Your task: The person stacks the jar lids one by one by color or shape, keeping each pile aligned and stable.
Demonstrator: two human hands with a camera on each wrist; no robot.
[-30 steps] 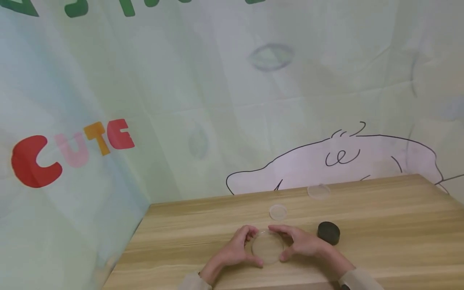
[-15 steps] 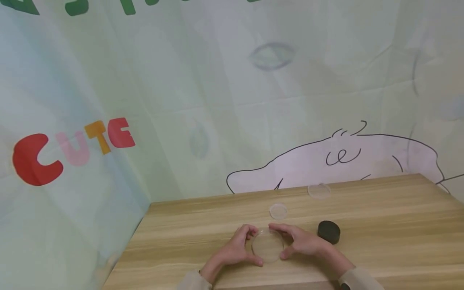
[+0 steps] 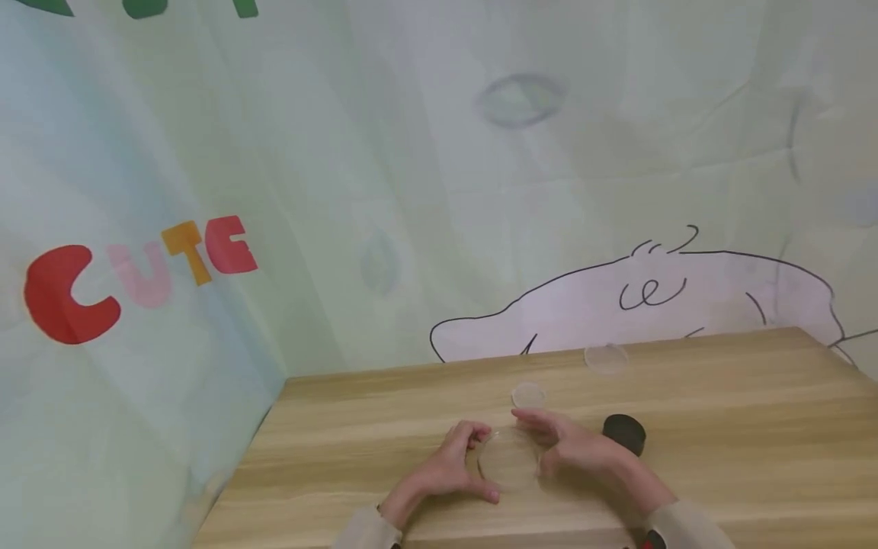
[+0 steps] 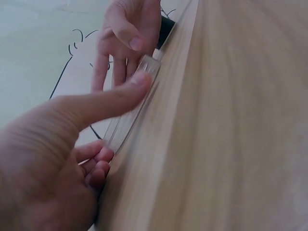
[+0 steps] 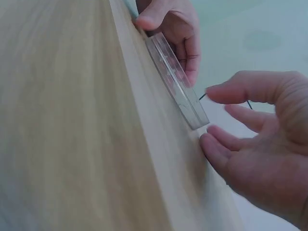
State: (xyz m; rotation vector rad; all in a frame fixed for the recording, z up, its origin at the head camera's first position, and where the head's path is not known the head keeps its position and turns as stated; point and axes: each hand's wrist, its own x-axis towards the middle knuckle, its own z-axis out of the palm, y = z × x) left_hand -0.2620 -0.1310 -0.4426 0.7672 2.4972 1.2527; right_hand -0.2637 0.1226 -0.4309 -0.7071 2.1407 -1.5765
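A clear, shallow petri dish (image 3: pixel 509 460) lies flat on the wooden table between the two hands. My left hand (image 3: pixel 449 465) curves around its left side; the fingertips touch the far edge and the thumb lies along the near edge. In the left wrist view those left fingers (image 4: pixel 98 161) are curled at one end of the petri dish (image 4: pixel 132 113). My right hand (image 3: pixel 579 450) is beside the dish's right side, thumb and fingers spread. In the right wrist view a small gap shows between the right fingers (image 5: pixel 216 144) and the petri dish (image 5: pixel 178 84).
A black round puck-like piece (image 3: pixel 624 435) stands just behind the right wrist. Two clear round discs lie farther back, a small disc (image 3: pixel 528 396) behind the dish and a larger disc (image 3: pixel 606 358) near the table's (image 3: pixel 357 427) back edge. A printed cloth (image 3: pixel 384 152) hangs behind.
My right hand has come away slightly from the petri dish, to the right. The left hand and the dish stay in place; the head view has tilted slightly.
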